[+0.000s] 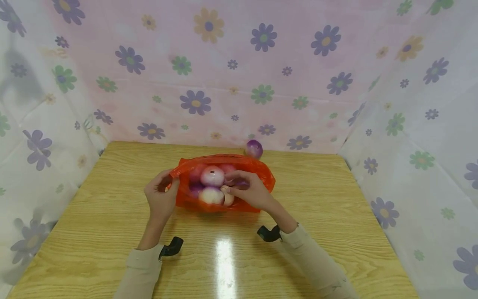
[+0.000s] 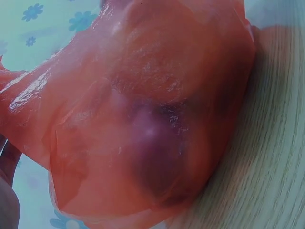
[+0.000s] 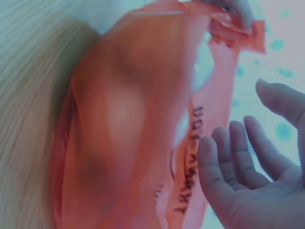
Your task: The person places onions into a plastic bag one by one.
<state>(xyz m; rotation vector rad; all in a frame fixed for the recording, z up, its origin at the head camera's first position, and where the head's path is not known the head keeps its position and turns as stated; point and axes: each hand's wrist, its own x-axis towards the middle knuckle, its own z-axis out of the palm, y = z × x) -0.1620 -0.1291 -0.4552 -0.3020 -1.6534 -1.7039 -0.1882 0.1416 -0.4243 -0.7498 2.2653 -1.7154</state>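
A red plastic bag lies on the table with its mouth open. Several round purple-and-white vegetables, like turnips or onions, sit inside. My left hand pinches the bag's left rim between thumb and fingers. Over the right part of the mouth is my right hand, above the vegetables. In the right wrist view that hand has spread, loosely bent fingers with nothing between them. The left wrist view is mostly filled by the bag's side, a dark round shape showing through it.
One more purple-and-white vegetable stands outside the bag at the table's back edge, near the flowered cloth. The cloth also hangs along both sides of the wooden table. Black wrist mounts stick out from both sleeves.
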